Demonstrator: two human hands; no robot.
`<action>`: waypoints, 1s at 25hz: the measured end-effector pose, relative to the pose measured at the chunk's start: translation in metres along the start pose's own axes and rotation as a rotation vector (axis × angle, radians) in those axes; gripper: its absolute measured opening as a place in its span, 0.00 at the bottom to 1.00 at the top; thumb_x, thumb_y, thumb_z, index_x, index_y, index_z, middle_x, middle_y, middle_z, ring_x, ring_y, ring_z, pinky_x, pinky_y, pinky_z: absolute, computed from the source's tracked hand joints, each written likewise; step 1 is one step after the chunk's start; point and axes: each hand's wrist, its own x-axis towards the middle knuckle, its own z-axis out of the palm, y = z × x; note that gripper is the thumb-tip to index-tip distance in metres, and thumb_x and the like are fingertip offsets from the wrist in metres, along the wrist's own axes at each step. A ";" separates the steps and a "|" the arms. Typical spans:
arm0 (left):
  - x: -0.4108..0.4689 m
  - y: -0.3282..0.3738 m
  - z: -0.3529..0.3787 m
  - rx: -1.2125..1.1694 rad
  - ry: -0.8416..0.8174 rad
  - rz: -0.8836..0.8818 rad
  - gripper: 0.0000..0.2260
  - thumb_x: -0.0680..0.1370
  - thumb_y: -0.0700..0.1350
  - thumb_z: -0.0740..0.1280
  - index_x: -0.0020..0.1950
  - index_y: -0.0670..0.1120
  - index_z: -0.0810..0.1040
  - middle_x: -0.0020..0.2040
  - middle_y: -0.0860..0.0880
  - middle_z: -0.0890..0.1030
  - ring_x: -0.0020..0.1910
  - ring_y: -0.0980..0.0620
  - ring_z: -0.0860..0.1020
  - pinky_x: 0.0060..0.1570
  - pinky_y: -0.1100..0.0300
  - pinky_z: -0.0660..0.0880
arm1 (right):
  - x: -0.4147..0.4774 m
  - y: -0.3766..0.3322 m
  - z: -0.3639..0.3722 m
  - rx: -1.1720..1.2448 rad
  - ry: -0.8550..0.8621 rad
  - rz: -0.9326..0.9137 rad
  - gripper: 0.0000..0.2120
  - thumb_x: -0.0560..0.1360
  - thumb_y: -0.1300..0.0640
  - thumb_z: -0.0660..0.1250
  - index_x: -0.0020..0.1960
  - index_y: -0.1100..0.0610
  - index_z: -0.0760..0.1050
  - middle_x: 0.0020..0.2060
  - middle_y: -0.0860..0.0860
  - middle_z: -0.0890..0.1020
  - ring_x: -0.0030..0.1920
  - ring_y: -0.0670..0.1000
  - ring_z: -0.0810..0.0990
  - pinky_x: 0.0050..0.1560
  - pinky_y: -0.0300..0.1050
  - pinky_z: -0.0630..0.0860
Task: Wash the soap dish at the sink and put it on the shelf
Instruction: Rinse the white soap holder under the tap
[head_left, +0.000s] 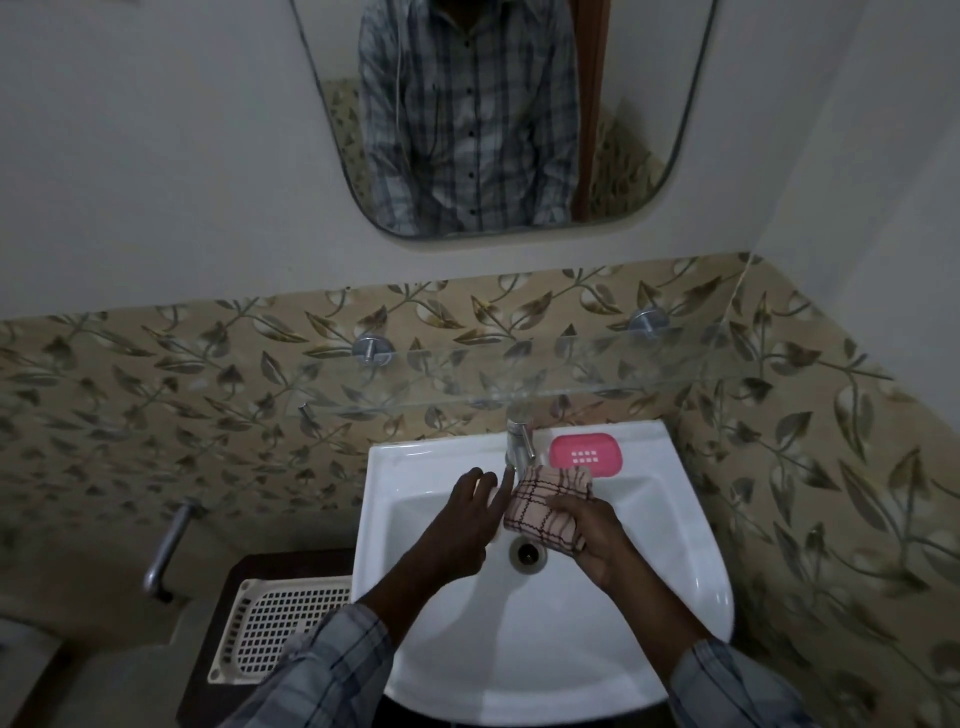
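Gripping a checked cloth (544, 508), the right hand (592, 543) curls (left hand (462, 522) seemingly flat).

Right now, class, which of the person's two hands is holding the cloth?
The right hand grips the checked cloth; the left hand is open, its fingers straight.

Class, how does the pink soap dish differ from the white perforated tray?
The soap dish is pink, the tray white. The soap dish sits on the sink's back rim; the tray lies left of the sink. The soap dish has few central holes; the tray is holed all over. Both are rounded rectangles.
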 end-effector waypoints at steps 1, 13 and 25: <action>0.001 -0.002 -0.004 0.048 -0.022 0.028 0.49 0.63 0.36 0.68 0.80 0.40 0.45 0.66 0.38 0.67 0.62 0.39 0.66 0.69 0.42 0.65 | 0.000 0.000 -0.001 0.002 0.003 -0.003 0.16 0.72 0.68 0.70 0.59 0.67 0.77 0.52 0.67 0.83 0.54 0.67 0.82 0.57 0.67 0.77; -0.007 0.009 -0.010 0.146 -0.136 0.108 0.45 0.67 0.39 0.72 0.79 0.41 0.53 0.72 0.38 0.67 0.70 0.38 0.68 0.69 0.44 0.67 | 0.003 -0.001 -0.015 -0.028 0.025 -0.049 0.12 0.74 0.65 0.69 0.57 0.63 0.79 0.48 0.63 0.85 0.49 0.64 0.84 0.56 0.61 0.78; 0.001 0.002 -0.029 -1.275 0.144 -0.788 0.33 0.72 0.68 0.61 0.74 0.71 0.50 0.80 0.52 0.58 0.77 0.50 0.58 0.76 0.46 0.58 | 0.004 -0.003 -0.004 -0.013 -0.090 -0.097 0.18 0.72 0.77 0.62 0.59 0.65 0.76 0.53 0.64 0.83 0.52 0.64 0.82 0.42 0.50 0.81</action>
